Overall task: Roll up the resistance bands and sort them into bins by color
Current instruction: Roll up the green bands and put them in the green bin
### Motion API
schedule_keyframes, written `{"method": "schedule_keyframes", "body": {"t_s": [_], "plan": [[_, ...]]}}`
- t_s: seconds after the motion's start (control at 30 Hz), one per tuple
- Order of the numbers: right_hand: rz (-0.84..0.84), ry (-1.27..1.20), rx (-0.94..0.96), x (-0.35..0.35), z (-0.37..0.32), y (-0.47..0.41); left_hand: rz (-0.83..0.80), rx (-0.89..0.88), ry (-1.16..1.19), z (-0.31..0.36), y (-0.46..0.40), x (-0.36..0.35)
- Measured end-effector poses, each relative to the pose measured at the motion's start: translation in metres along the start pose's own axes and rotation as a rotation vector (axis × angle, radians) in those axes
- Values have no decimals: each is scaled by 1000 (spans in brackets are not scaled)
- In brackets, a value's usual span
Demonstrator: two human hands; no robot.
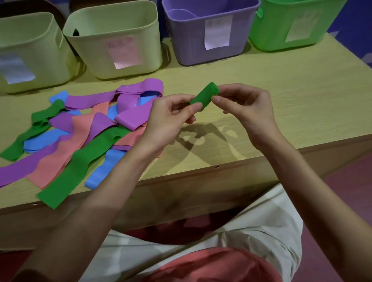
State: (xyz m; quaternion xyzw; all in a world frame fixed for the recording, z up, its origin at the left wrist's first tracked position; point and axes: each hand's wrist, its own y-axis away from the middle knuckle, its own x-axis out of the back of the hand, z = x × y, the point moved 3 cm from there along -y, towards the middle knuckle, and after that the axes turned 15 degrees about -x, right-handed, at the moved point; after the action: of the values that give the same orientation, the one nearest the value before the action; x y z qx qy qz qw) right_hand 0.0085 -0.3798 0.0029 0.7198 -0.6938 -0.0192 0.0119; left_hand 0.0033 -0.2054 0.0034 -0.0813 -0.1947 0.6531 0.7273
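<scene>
A rolled-up green band (pixel 204 96) hangs above the middle of the wooden table (pixel 289 100). My left hand (pixel 169 117) pinches its near end and my right hand (pixel 249 106) pinches its far end. A loose pile of flat bands (pixel 83 131) in green, purple, pink and blue lies on the table's left half. Four bins stand along the back edge: two pale yellow bins (pixel 15 54) (pixel 115 41), a purple bin (pixel 211 26) and a green bin (pixel 300 14).
Each bin carries a paper label on its front. One long green band (pixel 75 173) from the pile overhangs the table's near edge. My lap sits under the near edge. A dark blue wall lies behind the bins.
</scene>
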Motion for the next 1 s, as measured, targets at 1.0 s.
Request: {"method": "schedule_keyframes", "body": {"t_s": [1.0], "plan": [[606,78,55,216,-122,-267,-415,-362,-565,-11,-342,-109]]}}
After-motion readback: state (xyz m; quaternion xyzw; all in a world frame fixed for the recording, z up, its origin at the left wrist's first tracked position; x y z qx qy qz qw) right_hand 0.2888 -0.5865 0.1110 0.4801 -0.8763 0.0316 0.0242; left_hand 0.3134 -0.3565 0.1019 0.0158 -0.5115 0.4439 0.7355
